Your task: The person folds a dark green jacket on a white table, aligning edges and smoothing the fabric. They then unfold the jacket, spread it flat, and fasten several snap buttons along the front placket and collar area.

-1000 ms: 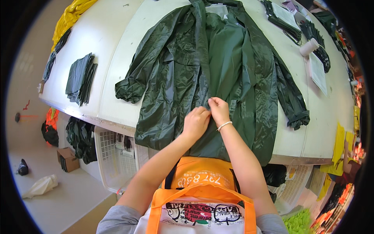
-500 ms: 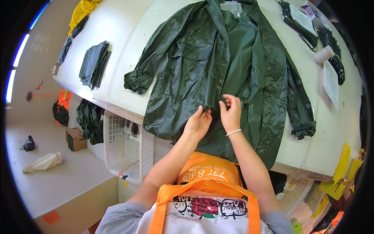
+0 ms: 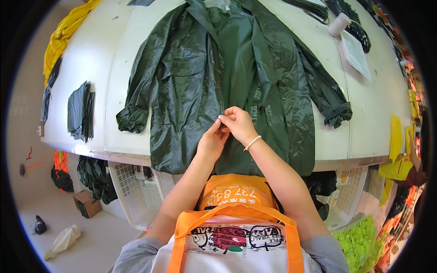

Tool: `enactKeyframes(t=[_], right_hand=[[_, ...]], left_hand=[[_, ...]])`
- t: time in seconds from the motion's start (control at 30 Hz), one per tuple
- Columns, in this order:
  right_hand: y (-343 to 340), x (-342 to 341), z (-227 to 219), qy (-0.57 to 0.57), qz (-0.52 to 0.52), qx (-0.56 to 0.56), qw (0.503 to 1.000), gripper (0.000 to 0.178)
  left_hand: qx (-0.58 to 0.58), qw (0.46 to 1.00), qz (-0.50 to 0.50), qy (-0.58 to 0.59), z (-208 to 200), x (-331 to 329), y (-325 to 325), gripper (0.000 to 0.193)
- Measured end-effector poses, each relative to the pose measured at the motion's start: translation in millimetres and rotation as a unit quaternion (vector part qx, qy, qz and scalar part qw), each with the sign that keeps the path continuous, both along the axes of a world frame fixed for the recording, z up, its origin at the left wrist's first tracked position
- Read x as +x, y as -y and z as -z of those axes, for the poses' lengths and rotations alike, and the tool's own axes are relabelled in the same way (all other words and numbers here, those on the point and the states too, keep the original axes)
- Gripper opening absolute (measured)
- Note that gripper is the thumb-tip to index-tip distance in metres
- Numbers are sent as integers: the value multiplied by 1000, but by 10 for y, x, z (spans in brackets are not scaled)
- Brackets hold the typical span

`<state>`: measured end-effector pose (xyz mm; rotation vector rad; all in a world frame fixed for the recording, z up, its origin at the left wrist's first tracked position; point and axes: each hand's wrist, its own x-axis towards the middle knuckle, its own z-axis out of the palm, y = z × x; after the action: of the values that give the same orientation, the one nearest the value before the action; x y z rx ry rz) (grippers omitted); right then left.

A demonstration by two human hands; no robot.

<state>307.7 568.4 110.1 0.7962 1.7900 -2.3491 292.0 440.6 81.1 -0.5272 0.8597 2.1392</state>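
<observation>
A dark green, shiny raincoat (image 3: 182,86) lies front up on the white table (image 3: 107,129), its front hanging open and both sleeves spread to the sides. At the lower end of its left-hand front edge, where a zip runs, my two hands meet. My left hand (image 3: 212,140) is closed on the front edge, thumb up. My right hand (image 3: 240,125), with a beaded bracelet at the wrist, pinches at the same spot. The fingertips cover whatever small part lies between them.
Folded dark pieces (image 3: 80,111) and a yellow garment (image 3: 68,34) lie at the left. A white cylinder (image 3: 339,24) and a paper sheet (image 3: 356,54) rest at far right. White baskets (image 3: 136,189) stand under the table; a bright green heap (image 3: 359,245) is at lower right.
My right hand has moved left from its place over the open front and now touches my left fingertips. The whole view has shifted, with the raincoat farther left in it.
</observation>
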Motion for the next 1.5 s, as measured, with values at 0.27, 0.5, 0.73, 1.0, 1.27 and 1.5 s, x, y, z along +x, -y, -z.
enactKeyframes(t=[0.27, 0.5, 0.73, 1.0, 1.27, 1.5], right_hand=[[-1069, 948, 616, 146, 140, 652, 730, 43], [-1906, 1342, 530, 114, 355, 406, 835, 23], [-655, 785, -279, 31, 44, 326, 944, 12], [5, 642, 287, 36, 141, 170, 975, 23], [-116, 643, 249, 17, 110, 401, 909, 16], [-41, 734, -10, -112, 34, 675, 728, 18]], left_hand=[[-79, 989, -77, 103, 359, -129, 318, 13], [64, 977, -96, 179, -3, -154, 310, 9], [98, 981, 13, 168, -160, 13, -102, 25], [-118, 980, 141, 77, -14, 49, -274, 31], [-108, 982, 141, 64, 141, 39, -318, 22], [-141, 982, 92, 85, 59, 63, -384, 21]])
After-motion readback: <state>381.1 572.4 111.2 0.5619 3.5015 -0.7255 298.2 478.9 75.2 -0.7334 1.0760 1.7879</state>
